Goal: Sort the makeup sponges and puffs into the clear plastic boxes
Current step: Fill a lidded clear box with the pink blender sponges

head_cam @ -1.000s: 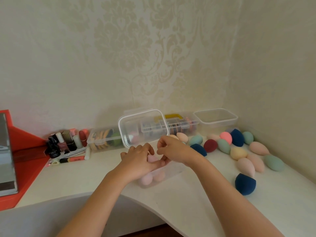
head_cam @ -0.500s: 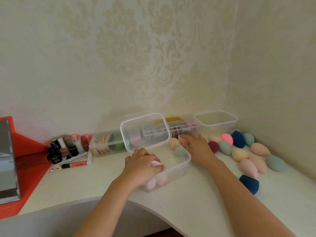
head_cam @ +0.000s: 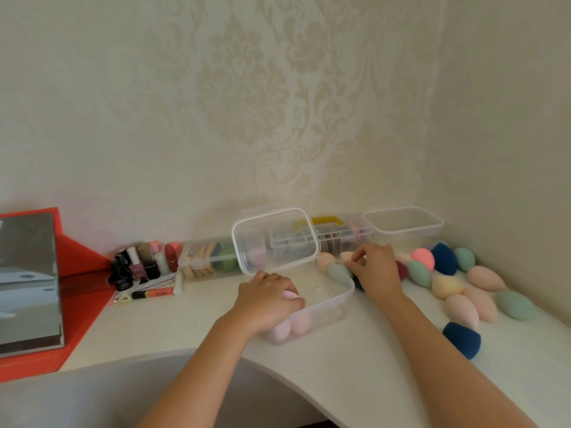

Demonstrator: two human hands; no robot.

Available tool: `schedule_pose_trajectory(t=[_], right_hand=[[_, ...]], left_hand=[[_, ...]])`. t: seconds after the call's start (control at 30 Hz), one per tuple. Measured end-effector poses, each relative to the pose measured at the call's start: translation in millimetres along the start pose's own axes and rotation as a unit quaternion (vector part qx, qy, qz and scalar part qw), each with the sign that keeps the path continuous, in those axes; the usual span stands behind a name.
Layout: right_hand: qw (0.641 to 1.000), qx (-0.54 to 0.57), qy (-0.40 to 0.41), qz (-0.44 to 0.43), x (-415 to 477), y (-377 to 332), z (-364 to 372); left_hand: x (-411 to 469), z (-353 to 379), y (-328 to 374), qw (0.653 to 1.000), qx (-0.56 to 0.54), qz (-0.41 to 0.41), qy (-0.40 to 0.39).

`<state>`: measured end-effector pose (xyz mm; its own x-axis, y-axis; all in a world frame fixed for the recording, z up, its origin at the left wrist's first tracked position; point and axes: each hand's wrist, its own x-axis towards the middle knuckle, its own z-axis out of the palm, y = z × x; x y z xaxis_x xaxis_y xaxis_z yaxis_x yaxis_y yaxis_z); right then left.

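Pink sponge (head_cam: 290,295) in left hand (head_cam: 268,304), peach sponge (head_cam: 346,257) in right hand (head_cam: 375,270)

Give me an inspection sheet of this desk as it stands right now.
Surface: white desk, curved front edge.
Job's things: open clear box holds pale pink sponges; loose sponges lie to its right; other clear boxes line the wall.
Clutter: nail polish bottles, lipsticks, red mirror stand.
Grippers: left hand grips pink sponge at the box; right hand pinches peach sponge.
Cables: nothing seen.
Surroundings: damask wallpaper, room corner.
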<state>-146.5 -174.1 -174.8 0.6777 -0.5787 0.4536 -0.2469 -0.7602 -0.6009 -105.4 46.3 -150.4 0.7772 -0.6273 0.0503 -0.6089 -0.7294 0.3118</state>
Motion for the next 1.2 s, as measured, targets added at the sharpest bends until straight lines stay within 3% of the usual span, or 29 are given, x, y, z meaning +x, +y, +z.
schedule_pose_trajectory(t=[0.13,0.23,0.47,0.6,0.9,1.2], right_hand=[[0.997,0.047,0.052,0.043,-2,-7,-8],[0.988,0.142,0.062,0.008,2,-20,-17],[0.958,0.193,-0.176,-0.121,-9,-53,-27],[0.953,0.085,-0.253,-0.144,-20,-55,-21],[0.952,-0.068,-0.272,-0.125,-24,-77,-5],[0.942,-0.079,-0.291,-0.148,-24,-79,-9]], left_hand=[[0,0,2,1.000,0.004,-0.013,-0.002],[0,2,3,1.000,0.005,-0.020,0.004],[0,5,6,0.999,-0.006,-0.037,0.021],[-1,5,8,0.999,-0.013,-0.040,0.015],[-7,1,9,0.998,-0.044,-0.023,0.024],[-4,-1,7,1.000,-0.007,-0.012,-0.006]])
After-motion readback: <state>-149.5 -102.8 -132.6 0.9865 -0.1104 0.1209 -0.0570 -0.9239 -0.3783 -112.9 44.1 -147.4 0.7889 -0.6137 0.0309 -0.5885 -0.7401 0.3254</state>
